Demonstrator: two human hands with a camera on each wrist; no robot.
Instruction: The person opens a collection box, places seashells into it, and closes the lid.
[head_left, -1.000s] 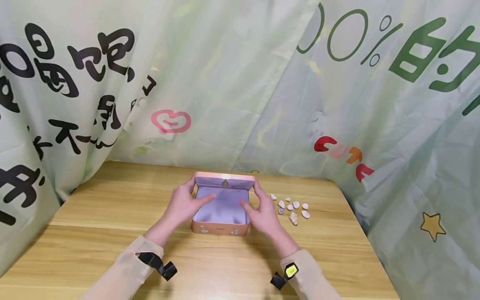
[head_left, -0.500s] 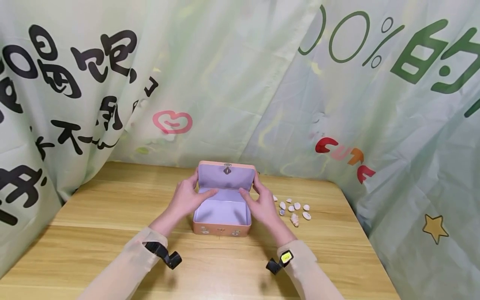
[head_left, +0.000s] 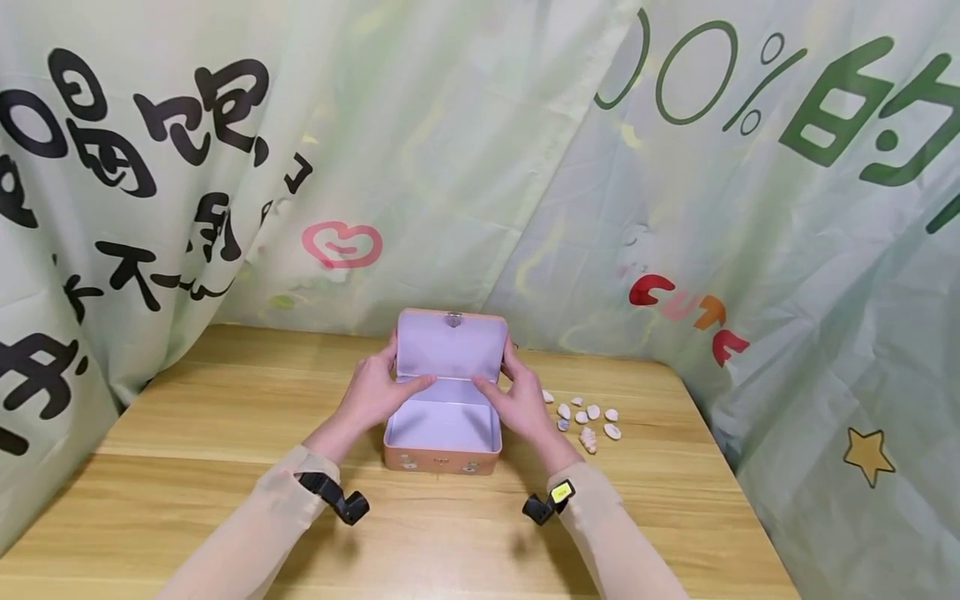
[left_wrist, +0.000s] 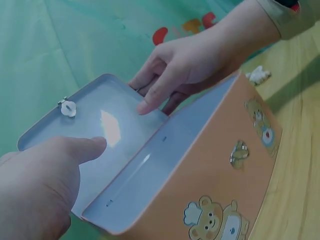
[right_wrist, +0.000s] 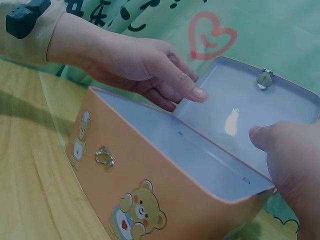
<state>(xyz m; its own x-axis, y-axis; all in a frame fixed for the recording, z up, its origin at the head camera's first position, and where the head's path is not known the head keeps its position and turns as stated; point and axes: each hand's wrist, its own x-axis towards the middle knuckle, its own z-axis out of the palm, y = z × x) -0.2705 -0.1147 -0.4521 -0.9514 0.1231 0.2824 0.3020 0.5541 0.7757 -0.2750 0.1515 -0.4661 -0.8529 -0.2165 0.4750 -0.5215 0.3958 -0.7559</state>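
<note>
An orange tin box [head_left: 441, 462] with bear pictures on its front stands on the table, its lilac inside bare. Its hinged lid [head_left: 452, 346] is raised and leans back. My left hand [head_left: 369, 393] grips the lid's left side, thumb over the inner face and fingers behind. On the opposite side, my right hand [head_left: 523, 406] holds the lid the same way. Both thumbs show over the lid's inner face in the wrist views; the other fingers are partly hidden. A metal latch [left_wrist: 68, 108] sits at the lid's free edge, and a matching metal catch [left_wrist: 239, 153] is on the box front.
Several small white seashells [head_left: 593, 412] lie on the wooden table [head_left: 247, 417] to the right of the box, with a larger spiral shell [head_left: 588, 439] nearest me. A printed curtain [head_left: 420, 167] hangs behind and along both sides of the table.
The lid has swung up and back from partly raised to wide open, both hands moving with it. The box base and shells have stayed in place.
</note>
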